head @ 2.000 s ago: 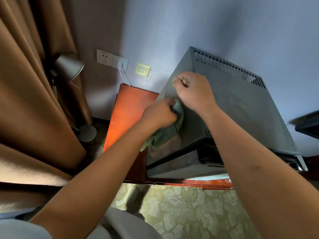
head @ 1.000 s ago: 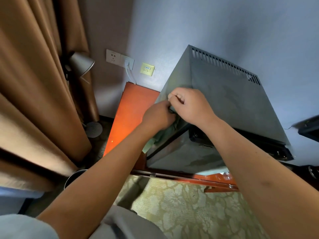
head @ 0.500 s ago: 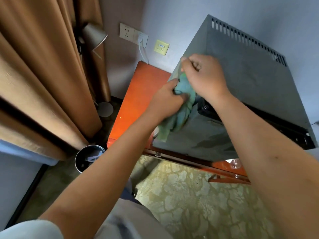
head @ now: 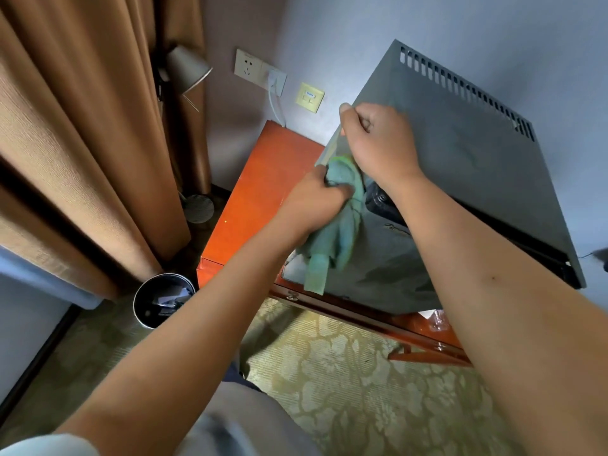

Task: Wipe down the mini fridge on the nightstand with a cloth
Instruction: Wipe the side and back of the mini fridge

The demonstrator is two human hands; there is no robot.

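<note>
A dark grey mini fridge (head: 467, 153) with a vented top stands on an orange-red nightstand (head: 256, 189). My left hand (head: 316, 202) grips a green cloth (head: 332, 238) against the fridge's upper left front corner; the cloth's tail hangs down over the door. My right hand (head: 378, 143) curls over the fridge's top left edge just above the cloth, fingers bent around that edge.
Brown curtains (head: 75, 133) hang at the left. A lamp (head: 187, 67) stands by wall sockets (head: 260, 70) with a plugged cable. A black waste bin (head: 163, 299) sits on the floor beside the nightstand. Patterned carpet (head: 345, 373) lies below.
The view has tilted down and drawn back, so the bin now shows. My left hand and the cloth stay at the fridge's front left corner, the cloth hanging lower; my right hand stays on the top edge.
</note>
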